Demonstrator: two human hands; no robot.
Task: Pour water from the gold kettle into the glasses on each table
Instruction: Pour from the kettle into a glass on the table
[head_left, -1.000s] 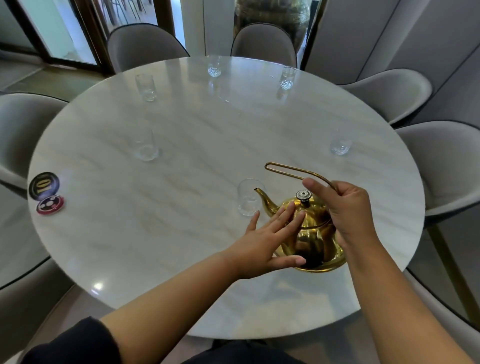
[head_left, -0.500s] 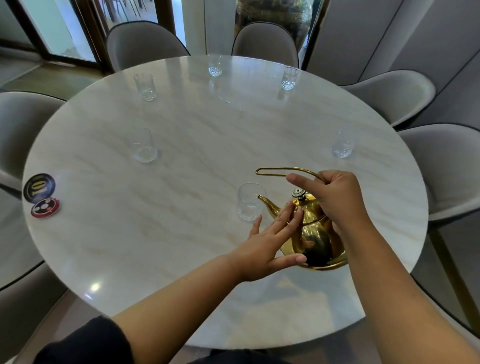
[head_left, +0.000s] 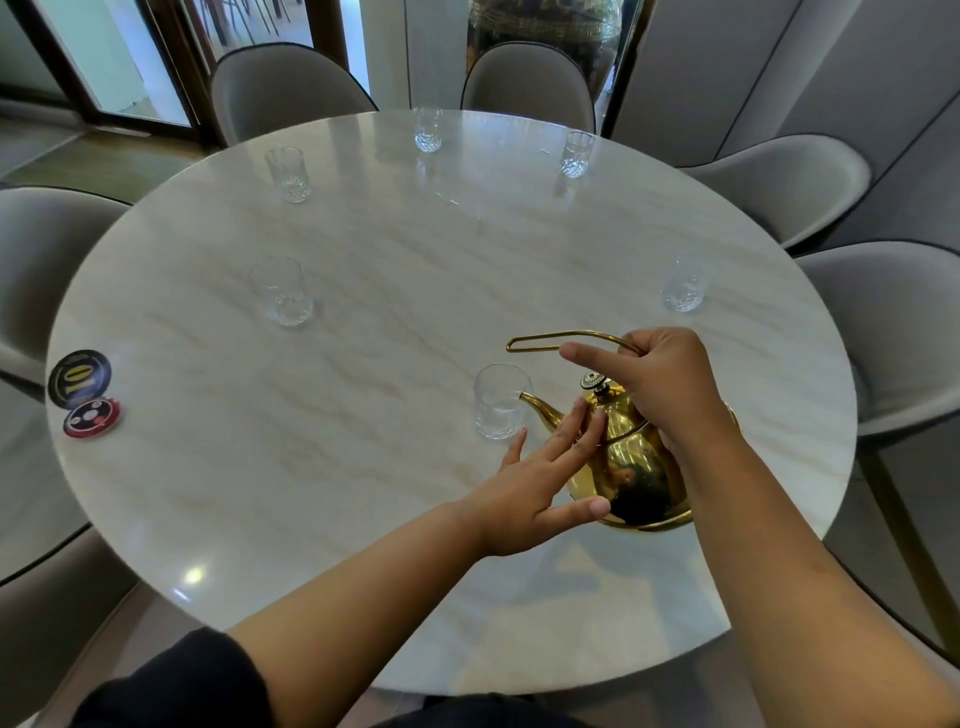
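the right hand (head_left: 660, 384) curls around the gold kettle (head_left: 628, 467) by its wire handle (head_left: 545, 338), forefinger stretched out. the left hand (head_left: 535, 483) lies flat, fingers straight against the kettle's side. the kettle tilts over the marble table (head_left: 363, 260), its spout (head_left: 537, 405) at the nearest glass (head_left: 498, 402) rim.

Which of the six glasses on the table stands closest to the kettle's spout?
The glass right at the spout tip of the gold kettle, just beyond the left hand. The other five stand well away from it.
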